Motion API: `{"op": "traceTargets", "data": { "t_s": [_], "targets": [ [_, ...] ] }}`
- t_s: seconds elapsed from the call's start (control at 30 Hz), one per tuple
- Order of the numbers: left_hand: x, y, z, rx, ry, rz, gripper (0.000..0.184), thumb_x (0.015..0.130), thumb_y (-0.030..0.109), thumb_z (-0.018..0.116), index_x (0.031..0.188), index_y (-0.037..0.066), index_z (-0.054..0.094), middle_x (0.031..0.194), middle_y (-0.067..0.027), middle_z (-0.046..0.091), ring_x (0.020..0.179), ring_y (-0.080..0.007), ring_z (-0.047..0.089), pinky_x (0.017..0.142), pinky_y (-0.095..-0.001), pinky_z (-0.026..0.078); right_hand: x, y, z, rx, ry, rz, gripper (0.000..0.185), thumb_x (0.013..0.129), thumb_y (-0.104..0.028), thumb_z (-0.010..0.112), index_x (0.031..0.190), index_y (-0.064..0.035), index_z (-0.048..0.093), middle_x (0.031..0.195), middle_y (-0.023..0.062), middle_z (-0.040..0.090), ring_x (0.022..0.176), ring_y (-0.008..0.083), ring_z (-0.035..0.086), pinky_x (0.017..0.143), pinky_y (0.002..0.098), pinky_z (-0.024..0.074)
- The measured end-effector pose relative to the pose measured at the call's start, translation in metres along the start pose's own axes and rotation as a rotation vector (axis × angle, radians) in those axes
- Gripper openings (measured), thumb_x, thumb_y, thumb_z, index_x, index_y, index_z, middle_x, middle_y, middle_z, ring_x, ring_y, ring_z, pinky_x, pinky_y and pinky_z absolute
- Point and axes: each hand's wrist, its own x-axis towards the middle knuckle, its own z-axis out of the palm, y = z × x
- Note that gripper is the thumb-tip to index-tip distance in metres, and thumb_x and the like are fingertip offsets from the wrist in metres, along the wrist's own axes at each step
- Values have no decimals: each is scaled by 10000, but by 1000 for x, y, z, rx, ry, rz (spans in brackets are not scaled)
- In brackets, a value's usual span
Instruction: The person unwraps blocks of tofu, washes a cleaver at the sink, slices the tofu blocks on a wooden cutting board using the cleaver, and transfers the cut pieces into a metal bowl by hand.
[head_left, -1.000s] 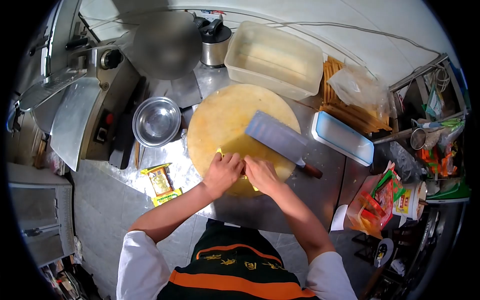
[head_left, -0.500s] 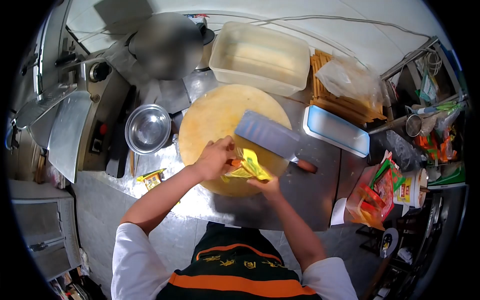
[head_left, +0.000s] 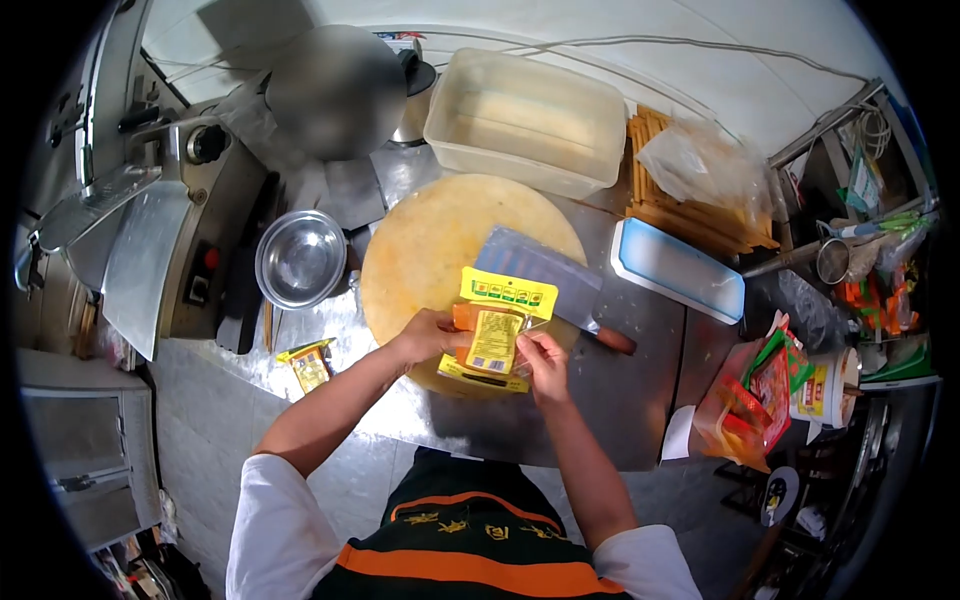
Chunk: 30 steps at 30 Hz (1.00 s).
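Between my two hands is a yellow food packet (head_left: 495, 335) with clear parts, an orange-brown content and a printed label facing up. My left hand (head_left: 428, 338) grips its left edge, fingers closed. On the right edge, my right hand (head_left: 543, 365) pinches the packet with thumb and fingers. Beneath the packet lies a round wooden chopping board (head_left: 420, 235). A cleaver (head_left: 540, 275) rests flat on the board behind the packet, its wooden handle sticking out to the right. A second yellow packet (head_left: 310, 368) lies on the counter near my left forearm.
A steel bowl (head_left: 300, 259) stands left of the board. Behind it are a large plastic tub (head_left: 525, 120) and a stack of wooden sticks (head_left: 690, 215). To the right are a blue-white tray (head_left: 677, 270) and an open bag of red packets (head_left: 750, 400). A slicing machine (head_left: 150, 250) is at left.
The yellow packet has been turned and flattened, so its printed label now faces me. My right hand has moved up along its right side. The view has shifted slightly.
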Motion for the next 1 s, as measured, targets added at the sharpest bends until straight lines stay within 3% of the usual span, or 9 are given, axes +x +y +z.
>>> {"op": "traceTargets", "data": {
  "t_s": [0.13,0.2,0.4,0.5,0.67,0.73,0.77,0.9,1.0],
  "targets": [
    [-9,5,12,-40,90,27,357,761,179,702,1016,-54,611,940,-108,636,860,-148,586,773,-261,461,0,1,4,-59,15,-97,52,859,-83,567,867,-33,554,761,10,586,677,59,535,610,200,430],
    [-6,-9,18,-346,246,134,312,745,151,709,978,-39,623,907,-86,639,815,-131,590,737,-245,463,-2,3,8,-103,143,-133,54,871,-94,552,870,-46,527,762,-5,563,656,47,517,592,190,415],
    [-1,-15,4,-592,690,126,328,755,377,679,858,67,641,821,-5,626,730,-95,533,654,-279,374,-10,29,-25,94,240,-65,64,882,-116,536,900,-55,526,764,-4,547,645,49,503,561,201,412],
    [6,-36,-5,-387,561,-71,348,752,390,684,863,67,613,769,-8,598,701,-109,541,633,-251,395,-13,20,-33,155,235,-34,76,892,-127,519,937,-67,514,796,4,552,655,70,518,556,209,420],
    [21,-62,7,-89,472,-13,438,780,379,655,902,-39,606,733,-59,601,667,-158,560,676,-295,459,-11,15,-52,306,150,-5,88,910,-130,477,988,-90,480,934,38,574,774,122,581,648,243,485],
    [12,-51,11,546,908,263,503,781,385,652,1020,-50,574,921,-120,606,842,-179,570,730,-304,450,-20,7,-37,333,142,46,92,914,-134,468,999,-101,478,961,34,572,814,125,577,679,253,482],
    [1,-43,13,391,888,276,594,769,420,655,1117,-45,531,1085,-160,550,1016,-189,518,807,-310,428,-22,5,-27,364,130,91,96,919,-139,459,1010,-113,476,987,30,571,854,127,574,710,262,479],
    [-39,-41,28,-192,396,193,632,738,397,697,1166,-30,515,1036,-124,582,973,-173,528,848,-279,411,-30,30,12,453,-5,193,134,924,-152,451,1054,-139,480,1039,17,563,938,128,553,769,289,467],
    [-65,-53,18,-355,288,174,375,746,173,712,1055,-3,590,992,-93,598,897,-144,557,814,-248,435,-31,37,36,388,-24,274,164,921,-189,467,1079,-154,495,1045,11,559,960,120,539,785,296,461]
  ]
}}
